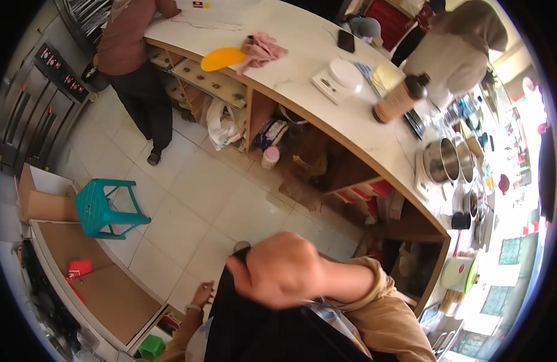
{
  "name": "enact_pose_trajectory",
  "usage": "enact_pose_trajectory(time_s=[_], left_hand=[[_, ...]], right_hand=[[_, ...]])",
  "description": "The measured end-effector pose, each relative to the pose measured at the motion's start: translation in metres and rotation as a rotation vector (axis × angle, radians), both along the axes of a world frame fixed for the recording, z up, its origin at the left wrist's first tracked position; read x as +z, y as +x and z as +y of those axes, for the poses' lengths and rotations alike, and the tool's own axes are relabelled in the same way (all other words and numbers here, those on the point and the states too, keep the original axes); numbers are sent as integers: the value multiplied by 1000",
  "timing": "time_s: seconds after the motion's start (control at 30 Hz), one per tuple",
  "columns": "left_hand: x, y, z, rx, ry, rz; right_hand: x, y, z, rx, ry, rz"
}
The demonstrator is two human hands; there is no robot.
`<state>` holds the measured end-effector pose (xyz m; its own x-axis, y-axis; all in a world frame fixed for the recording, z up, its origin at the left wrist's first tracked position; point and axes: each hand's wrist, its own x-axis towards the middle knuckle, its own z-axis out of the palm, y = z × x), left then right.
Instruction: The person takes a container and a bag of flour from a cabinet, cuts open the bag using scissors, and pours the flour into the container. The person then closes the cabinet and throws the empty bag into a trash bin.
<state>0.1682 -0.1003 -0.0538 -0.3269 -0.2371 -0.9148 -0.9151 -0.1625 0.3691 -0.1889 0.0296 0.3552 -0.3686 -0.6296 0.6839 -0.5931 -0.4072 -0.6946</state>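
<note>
My right hand (281, 271) is raised in front of the black clothing (263, 335) on my body, its sleeve bunched at the forearm. It is blurred and closed, with the back of the hand towards the camera; whatever the fingers may hold is hidden. Lower and to the left, my left hand (202, 294), with a band at the wrist, hangs over the tiled floor (194, 223) beside the low counter (161, 304). Its fingers are slightly bent and apart, and nothing shows in them.
A long counter (314, 45) carries a pink cloth (264, 50), a white scale (344, 76), a brown bottle (400, 99) and metal bowls (441, 161). A teal stool (103, 207) stands on the floor at left. People (133, 66) are beyond the counter and at its left end.
</note>
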Motion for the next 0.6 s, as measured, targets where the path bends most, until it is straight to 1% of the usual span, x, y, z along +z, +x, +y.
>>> enact_pose_trajectory(time_s=[0.03, 0.07, 0.1, 0.13, 0.17, 0.23, 0.3, 0.33, 0.37, 0.43, 0.5, 0.6], left_hand=[[-2, -9, 2, -30, 157, 6], [0, -20, 12, -130, 69, -21], [4, -38, 25, -224, -19, -43], [28, -63, 39, -275, -44, -140], [39, -84, 39, -332, -70, -242], [-37, -55, 61, -339, -35, -210], [-40, -86, 61, -288, -136, -370], [-45, -103, 65, -248, -186, -434], [-46, -119, 66, -207, -222, -500], [-54, -143, 66, -141, -278, -597], [-66, -156, 71, -87, -307, -678], [-77, -168, 75, -44, -323, -780]], right_hand=[[-37, -9, -19, 9, 141, -121], [-86, -16, -38, -38, 332, -415], [-145, -34, -49, -96, 609, -426], [-226, -51, -53, -144, 708, -415], [-306, -64, -55, -195, 803, -408], [-422, -93, -45, -316, 1019, -666], [-519, -134, -43, -565, 1246, -651], [-570, -167, -45, -725, 1233, -388], [-609, -189, -45, -863, 1211, -126], [-666, -251, -53, -944, 1304, -262], [-667, -292, -85, -991, 1427, -201], [-671, -332, -121, -695, 1678, -9]])
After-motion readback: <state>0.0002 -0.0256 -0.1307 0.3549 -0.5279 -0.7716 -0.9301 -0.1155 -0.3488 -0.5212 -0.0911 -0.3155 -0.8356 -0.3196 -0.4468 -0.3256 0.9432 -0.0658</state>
